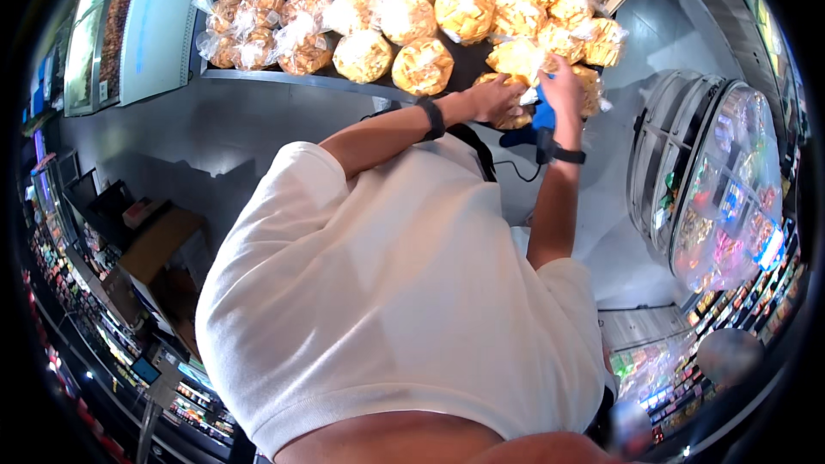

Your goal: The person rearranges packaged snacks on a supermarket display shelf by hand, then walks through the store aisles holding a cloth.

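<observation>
Both my hands are at the right front corner of a display heaped with clear bags of yellow chips (520, 10). My left hand (497, 100) is closed on a bag of yellow chips (516, 120) at the front edge, its fingers partly hidden. Beside it, my right hand (560, 84) has its fingers bent together at the clear plastic of a chip bag (518, 58). Between the hands shows a whitish gathered piece of plastic (528, 97). A blue thing (543, 114) lies just below; its kind I cannot make out. Black bands circle both wrists.
Rows of bagged snacks (307, 15) fill the display (292, 78) to the left. A rounded clear-sided bin (726, 185) of colourful packets stands at the right. A dark cable (520, 174) hangs by my right forearm. A cardboard box (159, 245) sits at the left.
</observation>
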`<state>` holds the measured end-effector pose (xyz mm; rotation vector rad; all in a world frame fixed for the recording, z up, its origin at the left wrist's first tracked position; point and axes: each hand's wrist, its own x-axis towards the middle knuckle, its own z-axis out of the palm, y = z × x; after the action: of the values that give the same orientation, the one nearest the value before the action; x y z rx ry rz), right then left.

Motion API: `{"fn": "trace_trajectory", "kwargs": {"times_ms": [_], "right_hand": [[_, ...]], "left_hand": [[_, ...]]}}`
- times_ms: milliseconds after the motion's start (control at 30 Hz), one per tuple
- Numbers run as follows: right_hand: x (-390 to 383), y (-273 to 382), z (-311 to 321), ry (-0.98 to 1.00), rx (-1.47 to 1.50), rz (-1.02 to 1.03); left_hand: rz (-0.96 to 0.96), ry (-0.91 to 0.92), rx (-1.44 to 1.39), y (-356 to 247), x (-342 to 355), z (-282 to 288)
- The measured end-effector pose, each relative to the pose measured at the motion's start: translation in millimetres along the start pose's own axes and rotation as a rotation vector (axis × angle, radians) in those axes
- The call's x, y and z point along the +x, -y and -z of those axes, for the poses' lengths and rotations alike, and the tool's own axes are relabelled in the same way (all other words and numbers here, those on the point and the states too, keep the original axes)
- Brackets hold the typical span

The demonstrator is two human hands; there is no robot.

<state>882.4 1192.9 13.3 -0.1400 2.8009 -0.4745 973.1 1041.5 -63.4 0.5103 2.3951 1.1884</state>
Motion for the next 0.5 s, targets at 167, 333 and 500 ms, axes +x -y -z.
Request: {"fn": "trace_trajectory", "kwargs": {"times_ms": [167, 333, 500], "right_hand": [[-93, 47, 58, -0.183, 0.027, -0.034], [-150, 158, 47, 0.047, 0.523, 0.046], [-128, 242, -23, 0.486, 0.904, 0.519]], "left_hand": [[-0.013, 0.050, -0.160, 11, -83, 77], [-0.231, -0.002, -0.285, 20, -162, 135], [-0.151, 0.180, -0.835, 74, -192, 131]]}}
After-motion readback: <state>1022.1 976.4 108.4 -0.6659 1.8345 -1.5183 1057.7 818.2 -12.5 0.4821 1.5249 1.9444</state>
